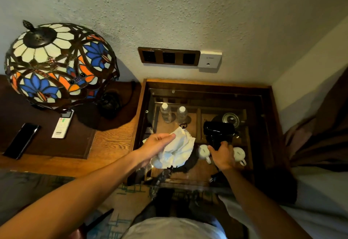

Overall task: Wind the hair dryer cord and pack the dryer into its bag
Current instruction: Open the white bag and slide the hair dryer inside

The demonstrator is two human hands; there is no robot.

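A black hair dryer (218,130) hangs upright over the glass-topped cabinet (207,85), its handle in my right hand (223,156). The dryer's dark cord (216,177) trails down below that hand toward the cabinet's front edge. My left hand (156,147) grips a crumpled white cloth bag (178,150) with a black drawstring (183,125), held just left of the dryer. The bag and dryer are apart.
Under the glass stand two water bottles (173,113), a kettle (230,119) and two white cups (240,154). A stained-glass lamp (60,63), a remote (63,125) and a phone (21,140) sit on the desk at left. Wall sockets (168,57) are above; a bed (320,201) is at right.
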